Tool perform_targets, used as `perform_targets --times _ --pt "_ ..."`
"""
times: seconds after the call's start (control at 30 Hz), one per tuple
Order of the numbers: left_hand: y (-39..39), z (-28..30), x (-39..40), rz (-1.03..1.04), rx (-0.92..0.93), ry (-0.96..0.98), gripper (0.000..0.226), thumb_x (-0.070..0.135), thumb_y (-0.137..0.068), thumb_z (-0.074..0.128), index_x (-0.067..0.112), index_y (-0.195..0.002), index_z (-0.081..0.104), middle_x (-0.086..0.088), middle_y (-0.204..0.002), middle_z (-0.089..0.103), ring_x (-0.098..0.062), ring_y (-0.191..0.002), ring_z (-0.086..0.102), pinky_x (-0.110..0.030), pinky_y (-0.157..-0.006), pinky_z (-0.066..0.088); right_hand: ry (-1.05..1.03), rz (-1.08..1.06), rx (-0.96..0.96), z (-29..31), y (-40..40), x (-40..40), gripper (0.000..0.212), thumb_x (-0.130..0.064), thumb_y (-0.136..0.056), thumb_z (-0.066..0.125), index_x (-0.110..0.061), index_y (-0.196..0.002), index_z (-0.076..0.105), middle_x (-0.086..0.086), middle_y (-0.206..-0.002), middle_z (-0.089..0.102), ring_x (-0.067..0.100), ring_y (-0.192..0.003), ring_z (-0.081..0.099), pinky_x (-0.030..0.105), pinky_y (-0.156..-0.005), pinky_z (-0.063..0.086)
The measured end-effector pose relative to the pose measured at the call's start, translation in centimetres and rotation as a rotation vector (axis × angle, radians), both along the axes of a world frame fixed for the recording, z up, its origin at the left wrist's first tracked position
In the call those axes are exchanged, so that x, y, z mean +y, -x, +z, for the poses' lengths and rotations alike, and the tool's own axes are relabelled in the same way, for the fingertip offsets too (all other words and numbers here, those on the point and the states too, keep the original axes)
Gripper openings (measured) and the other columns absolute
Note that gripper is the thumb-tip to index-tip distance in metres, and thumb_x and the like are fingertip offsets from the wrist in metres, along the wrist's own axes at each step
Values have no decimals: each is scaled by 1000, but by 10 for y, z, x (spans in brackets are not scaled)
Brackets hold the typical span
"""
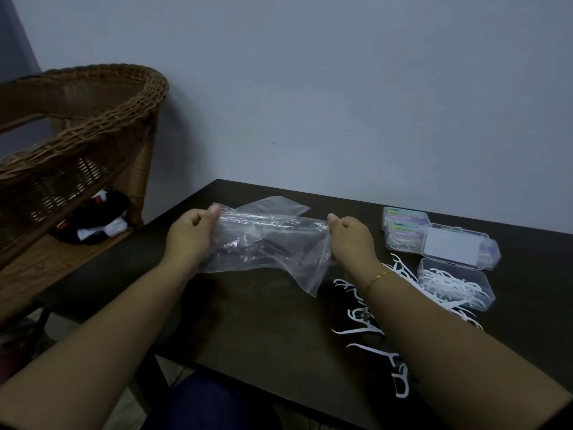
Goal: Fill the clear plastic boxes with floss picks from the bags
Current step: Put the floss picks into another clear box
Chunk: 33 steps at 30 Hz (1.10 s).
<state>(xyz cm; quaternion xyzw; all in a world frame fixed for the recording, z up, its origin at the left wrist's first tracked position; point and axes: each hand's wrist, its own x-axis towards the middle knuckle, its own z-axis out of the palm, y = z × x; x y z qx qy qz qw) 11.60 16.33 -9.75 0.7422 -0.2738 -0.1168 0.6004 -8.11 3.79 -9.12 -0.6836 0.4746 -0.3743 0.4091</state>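
Observation:
A clear plastic bag is stretched between my two hands above the dark table. My left hand pinches its left top edge and my right hand pinches its right top edge. The bag looks empty. A second clear bag lies flat behind it. An open clear box on the right holds several white floss picks, its lid tipped back. Loose floss picks lie scattered on the table under my right forearm. Two closed boxes with coloured labels stand behind.
A wicker chair stands to the left of the table with dark and white cloth on its seat. A grey wall runs along the table's far edge. My lap shows below the table's near edge.

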Motion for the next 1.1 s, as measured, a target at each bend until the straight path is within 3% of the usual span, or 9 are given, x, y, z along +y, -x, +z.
perform_targets --times 0.1,0.27,0.37,0.43,0.6,0.67,0.8,1.0,1.1 --pt "0 -1 -1 41 -269 -57 31 42 -97 46 16 -87 60 3 -79 57 -9 -72 51 -23 -58 35 75 -12 -34 0 -7 2 30 -33 -102 35 -12 -84 47 -2 -73 47 12 -67 44 27 -54 32" --pt "-10 0 -1 96 -512 -109 32 46 -99 38 22 -83 53 6 -72 53 -7 -67 49 -25 -54 32 158 2 -34 3 -16 -3 34 -39 -101 33 -10 -91 48 -3 -73 48 15 -70 48 23 -54 33" --pt "-20 2 -7 102 -331 -24 33 45 -100 34 21 -83 51 -2 -72 57 -13 -63 53 -28 -54 37 -165 181 -143 6 -22 -2 63 -65 -89 35 -6 -90 58 7 -82 60 20 -74 57 26 -56 46" --pt "-24 3 -11 119 -188 58 35 46 -100 33 21 -81 48 -11 -66 60 -19 -52 54 -29 -50 40 -362 340 -118 6 -22 0 71 -75 -78 42 -11 -104 60 10 -97 64 20 -73 59 28 -55 48" --pt "-36 4 -16 184 -66 111 38 46 -101 31 13 -93 48 -16 -61 60 -26 -43 54 -25 -40 39 -363 467 -112 7 -30 -9 32 -40 -86 64 -12 -102 62 8 -91 64 17 -64 59 27 -55 46" --pt "-40 2 -19 202 -49 112 38 47 -101 31 14 -91 48 -15 -64 59 -28 -46 55 -28 -41 43 -387 447 -152 10 -35 -13 35 -44 -87 61 -13 -103 61 8 -91 64 17 -66 58 27 -55 46" --pt "-48 -5 -29 216 33 140 35 51 -99 33 25 -80 48 -9 -75 56 -28 -64 55 -46 -63 51 -455 391 -197 11 -52 -21 38 -48 -86 60 -16 -107 59 7 -94 65 17 -68 60 26 -54 46" --pt "-54 -5 -39 199 91 103 29 38 -100 41 14 -92 54 -5 -75 55 -19 -56 55 -32 -52 48 -644 251 -373 10 -67 -45 15 -23 -92 57 -10 -92 63 4 -78 63 14 -65 58 26 -55 45" --pt "-53 -4 -47 165 210 77 26 37 -99 45 15 -93 57 -6 -79 60 -20 -63 60 -38 -61 55 -679 185 -423 14 -73 -58 16 -20 -95 52 -9 -93 63 4 -74 61 13 -62 57 25 -57 45"
